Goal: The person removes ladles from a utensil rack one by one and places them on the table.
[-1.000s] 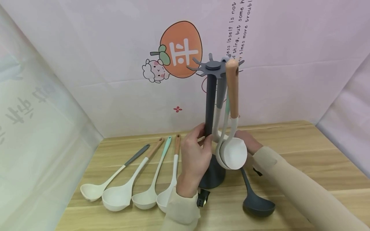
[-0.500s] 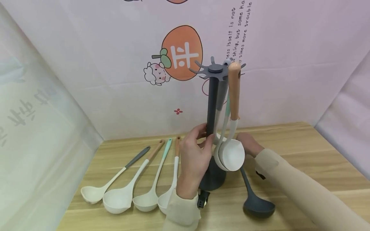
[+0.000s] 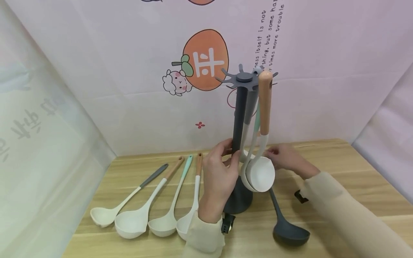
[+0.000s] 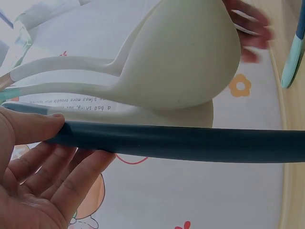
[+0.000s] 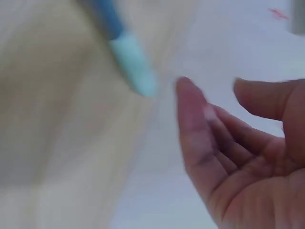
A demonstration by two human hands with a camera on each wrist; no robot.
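"Stand (image 3: 240, 114): where is it, please?"

"It is upright on the table (image 3: 348, 163), before a printed cloth (image 3: 145, 122). The left hand (image 3: 221, 175) grips it between thumb and fingers."

"And the right hand (image 3: 292, 160)?"

"It holds nothing; thumb and fingers are apart. It is just beside the hanging bowls, on their right, partly behind them. Whether it touches them, I cannot tell."

"Which ladles hang?"

"On the stand's right side there are a hanging grey-handled one (image 3: 251, 105), a hanging mint-handled one (image 3: 257, 122) and, in front, a hanging wood-handled one (image 3: 265, 104)."

"What is around?"

"On the left, four pale ladles lie in a row: grey-handled (image 3: 104, 216), wood-handled (image 3: 133, 221), mint-handled (image 3: 162, 224), and a second wood-handled (image 3: 184, 225). The left sleeve (image 3: 204, 233) covers part of this last one. On the right lies a dark ladle (image 3: 288, 232); the hanging bowls hide its upper end. The right wrist view shows a blurred mint tip (image 5: 136, 64); I cannot say of which tool."
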